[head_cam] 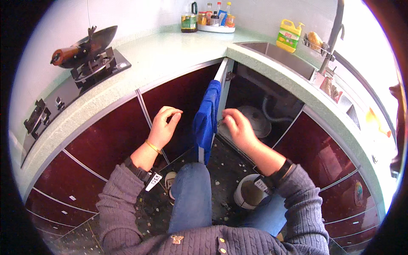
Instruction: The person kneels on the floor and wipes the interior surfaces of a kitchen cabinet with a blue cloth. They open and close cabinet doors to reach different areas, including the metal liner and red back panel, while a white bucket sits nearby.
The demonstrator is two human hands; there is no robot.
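Note:
A blue cloth (pixel 207 114) hangs over the top of an open cabinet door (pixel 222 71), between my two hands. My left hand (pixel 164 126) is raised to the left of the cloth, fingers bent towards the thumb, apart from the cloth, with nothing seen in it. On the other side, my right hand (pixel 237 126) is held near the cloth's right edge in front of the open cabinet, its fingers curled; whether its fingertips touch or hold anything is not plain. Behind the right hand, a round lid or pan (pixel 255 121) and a grey drain hose (pixel 267 108) show inside the cabinet.
A bucket (pixel 251 193) stands on the dark speckled floor by my right knee. Above runs a pale green countertop (pixel 159 57) with a gas stove and wok (pixel 106 35), a tray of bottles (pixel 216 29), a sink (pixel 287 60) and a yellow detergent jug (pixel 288 35).

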